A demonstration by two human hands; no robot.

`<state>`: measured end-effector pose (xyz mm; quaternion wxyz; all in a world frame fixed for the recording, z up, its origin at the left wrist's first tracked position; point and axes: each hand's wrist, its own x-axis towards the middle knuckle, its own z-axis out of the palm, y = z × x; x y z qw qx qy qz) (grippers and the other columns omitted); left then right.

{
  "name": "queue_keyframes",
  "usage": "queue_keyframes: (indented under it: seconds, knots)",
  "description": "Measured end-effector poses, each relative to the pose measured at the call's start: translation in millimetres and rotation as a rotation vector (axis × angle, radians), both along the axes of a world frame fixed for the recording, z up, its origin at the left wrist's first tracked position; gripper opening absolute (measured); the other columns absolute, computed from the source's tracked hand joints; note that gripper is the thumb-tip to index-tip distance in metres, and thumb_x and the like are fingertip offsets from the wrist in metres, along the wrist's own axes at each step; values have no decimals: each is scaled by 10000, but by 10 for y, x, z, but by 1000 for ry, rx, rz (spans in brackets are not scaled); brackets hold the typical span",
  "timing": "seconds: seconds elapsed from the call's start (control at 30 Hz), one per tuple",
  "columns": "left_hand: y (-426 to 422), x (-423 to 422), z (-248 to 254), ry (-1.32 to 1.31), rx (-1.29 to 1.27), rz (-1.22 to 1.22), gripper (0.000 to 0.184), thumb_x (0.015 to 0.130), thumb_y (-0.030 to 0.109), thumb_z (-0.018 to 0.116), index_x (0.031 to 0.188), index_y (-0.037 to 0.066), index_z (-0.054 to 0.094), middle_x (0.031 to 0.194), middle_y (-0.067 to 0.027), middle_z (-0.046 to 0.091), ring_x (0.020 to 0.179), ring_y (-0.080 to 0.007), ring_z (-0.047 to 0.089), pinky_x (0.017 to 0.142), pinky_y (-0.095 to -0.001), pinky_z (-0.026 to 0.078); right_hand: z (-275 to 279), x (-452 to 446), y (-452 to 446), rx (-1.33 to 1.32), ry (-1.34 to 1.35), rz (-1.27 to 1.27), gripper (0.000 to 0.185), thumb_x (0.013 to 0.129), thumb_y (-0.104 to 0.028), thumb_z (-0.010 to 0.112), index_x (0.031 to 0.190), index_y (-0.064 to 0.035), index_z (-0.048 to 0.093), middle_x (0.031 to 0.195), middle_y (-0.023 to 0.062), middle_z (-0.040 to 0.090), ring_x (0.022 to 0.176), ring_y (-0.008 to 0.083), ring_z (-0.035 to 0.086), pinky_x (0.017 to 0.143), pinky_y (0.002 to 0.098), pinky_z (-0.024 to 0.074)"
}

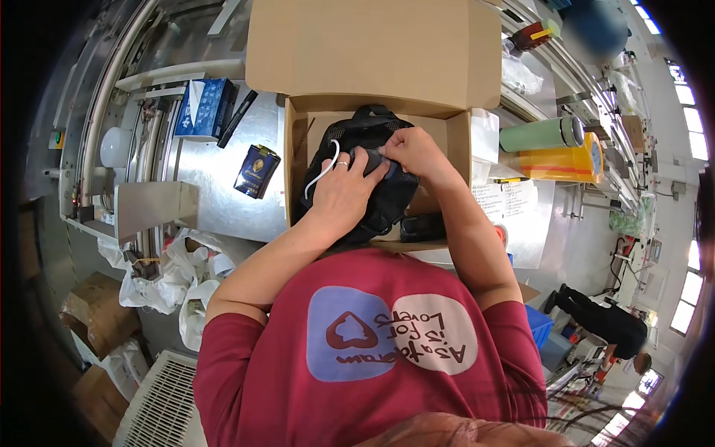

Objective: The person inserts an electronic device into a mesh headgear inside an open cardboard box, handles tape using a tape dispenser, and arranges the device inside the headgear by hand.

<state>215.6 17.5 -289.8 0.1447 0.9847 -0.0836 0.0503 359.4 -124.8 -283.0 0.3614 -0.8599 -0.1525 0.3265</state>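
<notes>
A black bag (pixel 383 205) of partly mesh fabric, with a strap loop at its top, lies bunched in an open cardboard box (pixel 452 138). My left hand (pixel 346 190), with a ring on one finger, rests over its middle, fingers bent around a dark grey piece at the bag. Opposite it, my right hand (pixel 417 154) pinches an edge of the same dark material between thumb and fingers. A white cord (pixel 322 179) curves across the bag beside my left hand. Another black item (pixel 421 226) sits in the box's near right corner, its kind unclear.
Left of the box on the metal table are a dark blue pouch (pixel 257 171), a black marker (pixel 237 119) and a blue tissue pack (pixel 202 109). To the right are a green bottle (pixel 540 135), papers (pixel 514 205) and a pen (pixel 512 180). A person (pixel 607 320) is farther right.
</notes>
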Motion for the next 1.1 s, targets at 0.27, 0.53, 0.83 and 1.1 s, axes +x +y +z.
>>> queue_keyframes:
  seconds: [0.27,0.53,0.83,1.1]
  knots:
    - [9,4,-5,-80,-45,39,524,783,62,571,1307,31,556,1236,-167,551,966,-308,568,807,-426,468,5,-23,1,-11,-28,6,227,789,-192,734,779,29,681,631,117,650,481,174,612,491,314,495]
    - [7,5,2,-94,23,2,516,788,67,563,1299,-1,557,1223,-167,553,941,-293,565,801,-404,463,60,-46,15,-20,-38,12,216,804,-182,724,811,29,677,662,117,658,490,184,621,500,319,501]
    - [-11,13,-10,-78,132,-13,521,800,92,561,1311,-3,555,1222,-175,555,939,-278,570,804,-392,458,116,-86,21,-23,-58,-24,209,838,-142,687,960,18,630,691,132,662,500,197,617,524,344,501]
    - [-13,16,-25,-90,148,-13,521,811,100,558,1323,7,545,1218,-179,557,927,-279,579,802,-400,465,13,-306,-121,173,-660,7,172,873,-23,598,1036,-33,649,849,101,631,735,234,627,642,350,499]
